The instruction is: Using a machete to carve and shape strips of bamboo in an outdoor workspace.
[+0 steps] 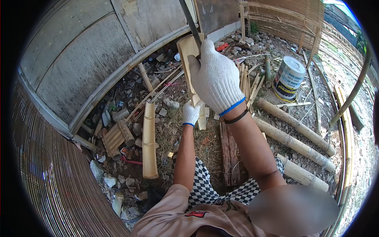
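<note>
My right hand (pixel 219 77), in a white knit glove with a blue cuff, is raised and closed around a machete. Its handle is hidden in the fist, while the long dark blade (pixel 190 21) points up and away. Lower down, my left hand (pixel 192 113), gloved the same way, grips the near part of a split bamboo piece (pixel 184 49). That piece stands tilted, its pale hollow side showing, and the blade crosses in front of its far end. My right hand covers part of the bamboo. Another split bamboo length (pixel 149 138) lies on the ground to the left.
A weathered dark plank (pixel 229 154) lies between my knees. Several whole bamboo poles (pixel 294 136) rest at right, near a white and blue bucket (pixel 290 77). Thin strips (pixel 252 87) and rubble are scattered ahead. A panelled wall (pixel 90 59) stands at left, a bamboo frame (pixel 276 17) far right.
</note>
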`<state>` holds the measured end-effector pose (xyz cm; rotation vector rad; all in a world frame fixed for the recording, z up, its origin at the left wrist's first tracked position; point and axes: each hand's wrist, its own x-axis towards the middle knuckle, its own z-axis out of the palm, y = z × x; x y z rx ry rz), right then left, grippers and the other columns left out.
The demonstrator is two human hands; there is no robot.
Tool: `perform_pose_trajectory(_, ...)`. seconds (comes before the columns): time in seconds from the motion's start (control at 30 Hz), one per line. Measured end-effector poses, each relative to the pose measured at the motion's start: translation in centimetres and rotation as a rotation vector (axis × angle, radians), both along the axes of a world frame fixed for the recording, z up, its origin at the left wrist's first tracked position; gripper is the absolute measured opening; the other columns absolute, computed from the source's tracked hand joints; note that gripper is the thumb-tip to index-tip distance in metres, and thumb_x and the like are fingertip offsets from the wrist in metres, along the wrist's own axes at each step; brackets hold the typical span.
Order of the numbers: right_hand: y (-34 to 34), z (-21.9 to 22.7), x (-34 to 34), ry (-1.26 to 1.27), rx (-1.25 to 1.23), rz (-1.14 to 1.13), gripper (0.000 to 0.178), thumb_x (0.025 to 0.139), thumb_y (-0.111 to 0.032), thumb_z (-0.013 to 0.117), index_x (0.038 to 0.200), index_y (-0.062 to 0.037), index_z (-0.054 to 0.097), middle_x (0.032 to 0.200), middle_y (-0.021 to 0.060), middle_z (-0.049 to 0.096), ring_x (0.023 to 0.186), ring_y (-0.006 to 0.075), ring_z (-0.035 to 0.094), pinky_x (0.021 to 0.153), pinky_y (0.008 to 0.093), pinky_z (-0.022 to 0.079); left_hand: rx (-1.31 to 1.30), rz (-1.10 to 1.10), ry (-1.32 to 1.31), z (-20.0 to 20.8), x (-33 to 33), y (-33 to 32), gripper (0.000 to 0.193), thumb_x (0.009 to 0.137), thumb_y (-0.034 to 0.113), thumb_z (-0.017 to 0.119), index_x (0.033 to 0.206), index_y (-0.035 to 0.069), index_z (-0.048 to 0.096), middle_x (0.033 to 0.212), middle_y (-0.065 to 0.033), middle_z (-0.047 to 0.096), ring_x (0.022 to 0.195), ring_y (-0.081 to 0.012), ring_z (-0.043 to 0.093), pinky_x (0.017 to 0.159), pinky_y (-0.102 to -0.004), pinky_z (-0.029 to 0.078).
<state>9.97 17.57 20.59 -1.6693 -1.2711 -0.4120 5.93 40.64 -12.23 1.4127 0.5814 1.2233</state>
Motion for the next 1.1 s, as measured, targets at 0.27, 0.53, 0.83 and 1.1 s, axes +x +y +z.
perform_pose_trajectory(0.27,-1.0,-0.1,1.8,-0.011,0.081,0.004,0.031,0.099,-0.028,0.062,0.103,0.0004,0.051,0.074,0.0224,0.067,0.071,0.0426,0.070,0.058,0.0471,0.054,0.225,0.122,0.464,5.6,-0.9,-5.1,0.043,0.087,0.035,0.082,0.104,-0.004,0.074,0.089,-0.0163,0.076,0.078,-0.0252,0.072,0.073,-0.0386,0.054)
perform_pose_trajectory(0.53,-0.6,-0.1,2.3,-0.057,0.049,0.004,0.032,0.100,-0.030,0.061,0.104,-0.0003,0.051,0.073,0.0209,0.067,0.072,0.0418,0.070,0.059,0.0472,0.054,0.211,0.096,0.382,5.8,-0.7,-5.3,0.043,0.088,0.035,0.081,0.102,-0.005,0.074,0.087,-0.0154,0.076,0.077,-0.0230,0.071,0.071,-0.0376,0.054)
perform_pose_trajectory(0.83,-0.4,-0.2,2.2,-0.073,0.038,0.009,0.033,0.100,-0.030,0.061,0.105,0.0011,0.053,0.073,0.0198,0.067,0.070,0.0404,0.070,0.058,0.0461,0.054,0.198,0.086,0.393,5.6,-0.6,-5.4,0.042,0.087,0.035,0.082,0.103,-0.003,0.075,0.088,-0.0144,0.077,0.076,-0.0231,0.072,0.071,-0.0371,0.054)
perform_pose_trajectory(1.1,-0.3,0.0,2.4,-0.097,0.045,0.019,0.033,0.100,-0.031,0.060,0.105,0.0011,0.053,0.072,0.0197,0.067,0.070,0.0399,0.071,0.058,0.0458,0.054,0.231,0.102,0.378,5.4,-0.5,-5.1,0.041,0.087,0.036,0.081,0.104,-0.001,0.075,0.088,-0.0132,0.077,0.076,-0.0229,0.072,0.071,-0.0369,0.054)
